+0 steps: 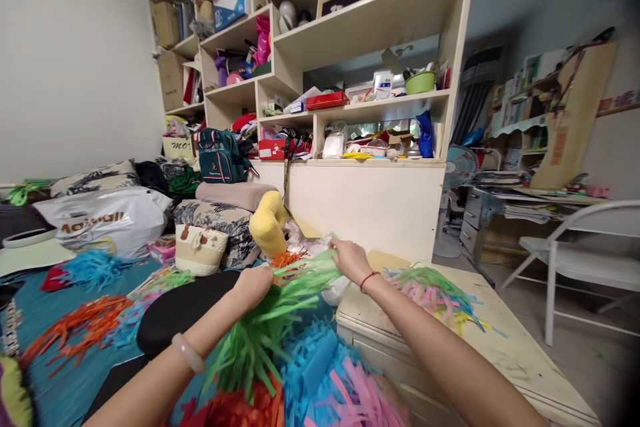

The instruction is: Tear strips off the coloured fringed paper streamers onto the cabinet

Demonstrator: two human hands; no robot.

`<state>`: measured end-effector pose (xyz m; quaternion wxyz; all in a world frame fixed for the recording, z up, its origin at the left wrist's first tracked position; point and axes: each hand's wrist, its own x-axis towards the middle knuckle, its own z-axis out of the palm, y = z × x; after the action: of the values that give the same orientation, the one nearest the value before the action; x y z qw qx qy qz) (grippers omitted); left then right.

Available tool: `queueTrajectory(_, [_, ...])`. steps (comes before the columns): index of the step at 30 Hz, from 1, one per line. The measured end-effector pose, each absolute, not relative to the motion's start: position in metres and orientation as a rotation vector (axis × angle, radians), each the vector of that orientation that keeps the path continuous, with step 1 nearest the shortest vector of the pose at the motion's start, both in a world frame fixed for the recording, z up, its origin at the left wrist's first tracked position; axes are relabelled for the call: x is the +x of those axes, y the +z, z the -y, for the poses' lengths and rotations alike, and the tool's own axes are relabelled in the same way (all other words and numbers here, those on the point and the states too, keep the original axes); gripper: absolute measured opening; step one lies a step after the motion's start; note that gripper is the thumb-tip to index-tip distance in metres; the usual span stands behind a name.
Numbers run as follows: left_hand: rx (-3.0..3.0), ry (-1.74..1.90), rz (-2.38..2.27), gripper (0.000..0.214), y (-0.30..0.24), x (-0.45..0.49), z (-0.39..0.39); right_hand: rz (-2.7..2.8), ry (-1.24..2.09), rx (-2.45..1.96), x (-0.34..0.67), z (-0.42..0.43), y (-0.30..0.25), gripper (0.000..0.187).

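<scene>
Both my hands grip a bunch of green paper streamers (260,337), stretched between them at mid-view with the loose strips hanging down. My left hand (255,285) is closed round its left part, fingers partly hidden. Farther right, my right hand (351,260) pinches the upper end of the strips. Below lie blue paper streamers (313,353), pink paper streamers (357,395) and red-orange paper streamers (250,407), near my lap. A yellow cushion (269,223) rests just beyond my left hand.
A cream cabinet (530,373) at right carries a multicoloured streamer bundle (435,293). On the blue bed cover at left lie orange streamers (83,327), blue streamers (97,269) and a black rounded object (183,310). A woven bag (200,253) and a white folding chair (580,247) stand farther off.
</scene>
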<state>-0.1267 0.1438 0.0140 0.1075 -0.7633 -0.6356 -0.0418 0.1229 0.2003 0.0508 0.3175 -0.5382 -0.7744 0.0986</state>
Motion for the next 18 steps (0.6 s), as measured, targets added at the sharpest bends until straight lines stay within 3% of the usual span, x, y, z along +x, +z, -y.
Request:
queueTrajectory(6, [-2.151, -0.287, 2.060, 0.023, -0.005, -0.156, -0.143, 1.839, 0.058, -1.617, 0.217, -0.208, 0.066, 0.020])
queueTrajectory(14, [-2.254, -0.356, 2.184, 0.025, -0.041, -0.142, -0.147, 1.699, 0.229, -1.460, 0.306, -0.151, 0.079, 0.015])
queueTrajectory(16, [-2.382, -0.468, 2.041, 0.032, -0.033, -0.112, -0.139, 1.746, 0.336, -1.385, 0.308, -0.129, 0.082, 0.013])
queueTrajectory(18, [-2.486, -0.657, 1.816, 0.056, -0.017, -0.068, -0.124, 1.809, 0.452, -1.320, 0.298, -0.105, 0.084, 0.016])
